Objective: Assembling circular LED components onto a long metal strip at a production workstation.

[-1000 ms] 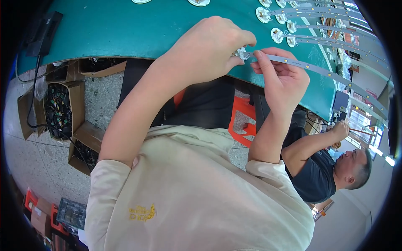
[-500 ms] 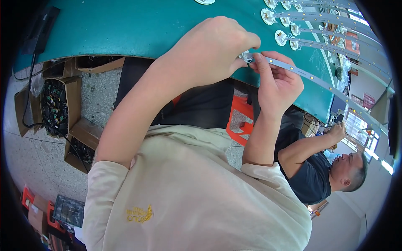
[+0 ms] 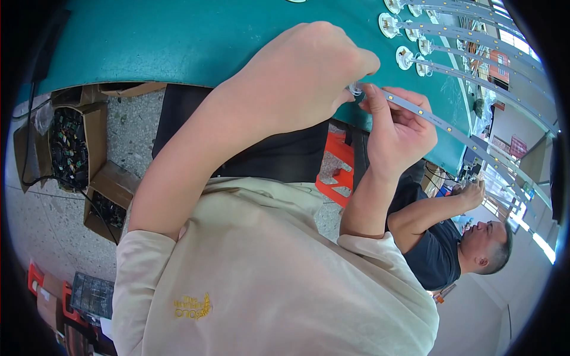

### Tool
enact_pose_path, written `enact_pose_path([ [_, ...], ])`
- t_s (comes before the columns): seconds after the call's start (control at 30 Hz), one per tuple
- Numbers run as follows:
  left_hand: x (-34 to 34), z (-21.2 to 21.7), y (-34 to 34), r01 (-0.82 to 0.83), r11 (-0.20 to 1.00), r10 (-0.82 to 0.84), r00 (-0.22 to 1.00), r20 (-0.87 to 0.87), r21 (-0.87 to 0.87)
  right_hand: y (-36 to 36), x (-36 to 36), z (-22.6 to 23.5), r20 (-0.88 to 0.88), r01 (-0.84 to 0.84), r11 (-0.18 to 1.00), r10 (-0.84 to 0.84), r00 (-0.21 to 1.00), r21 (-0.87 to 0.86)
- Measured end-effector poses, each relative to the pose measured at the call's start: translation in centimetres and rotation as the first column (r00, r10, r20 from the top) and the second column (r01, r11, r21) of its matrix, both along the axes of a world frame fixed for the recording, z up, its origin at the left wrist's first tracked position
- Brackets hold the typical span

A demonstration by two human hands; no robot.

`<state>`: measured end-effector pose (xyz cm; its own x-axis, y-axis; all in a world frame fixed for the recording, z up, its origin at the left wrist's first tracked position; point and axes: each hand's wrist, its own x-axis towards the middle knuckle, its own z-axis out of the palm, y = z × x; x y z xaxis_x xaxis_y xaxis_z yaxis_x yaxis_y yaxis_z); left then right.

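Observation:
Both of my hands meet above the near edge of the green table. A long, narrow LED strip (image 3: 450, 129) with small yellow diodes runs from them to the far right. My right hand (image 3: 401, 133) is closed near the strip's end, pinching it between thumb and fingers. Close beside it, my left hand (image 3: 314, 68) has its thumb and forefinger closed around a small whitish fitting with thin wires (image 3: 356, 89) at that end. Most of the fitting is hidden by the fingers, so its joint with the strip cannot be made out.
On the green table (image 3: 178, 41), several similar strips with round white end caps (image 3: 389, 25) lie at the upper right. A co-worker (image 3: 436, 249) sits to the right. Cardboard boxes of small parts (image 3: 70, 148) stand on the floor at left, and an orange stool (image 3: 335, 172) is below the table.
My hands and the strip's end sit slightly farther right in the picture, while the floor boxes have shifted left. Both hands keep their grip.

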<state>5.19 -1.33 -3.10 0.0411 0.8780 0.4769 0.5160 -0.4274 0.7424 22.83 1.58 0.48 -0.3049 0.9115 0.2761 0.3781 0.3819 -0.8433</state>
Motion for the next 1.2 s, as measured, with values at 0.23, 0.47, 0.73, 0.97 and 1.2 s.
enact_pose_path([
  [0.23,0.1,-0.1,0.2,-0.013,1.000,0.013,1.000,0.001,-0.005,0.0,-0.1,0.5,0.080,-0.033,0.999,0.030,0.996,0.034],
  [0.47,0.2,-0.3,0.5,-0.030,0.998,0.026,0.996,0.080,0.052,0.7,-0.1,0.8,0.170,-0.107,0.994,0.101,0.980,0.029],
  [0.73,-1.4,0.5,0.5,0.157,0.984,-0.151,0.986,0.076,-0.084,1.3,-1.2,1.3,0.223,-0.076,0.996,0.065,0.973,0.042],
  [0.97,-3.4,1.5,0.9,0.324,0.946,-0.310,0.924,0.223,-0.027,1.7,-0.2,1.3,0.408,-0.217,0.970,0.154,0.900,0.112],
  [1.2,-1.5,2.2,-0.4,-0.003,0.997,0.018,0.979,-0.202,0.074,1.5,-0.3,1.0,0.332,-0.189,0.977,0.146,0.932,0.101],
])
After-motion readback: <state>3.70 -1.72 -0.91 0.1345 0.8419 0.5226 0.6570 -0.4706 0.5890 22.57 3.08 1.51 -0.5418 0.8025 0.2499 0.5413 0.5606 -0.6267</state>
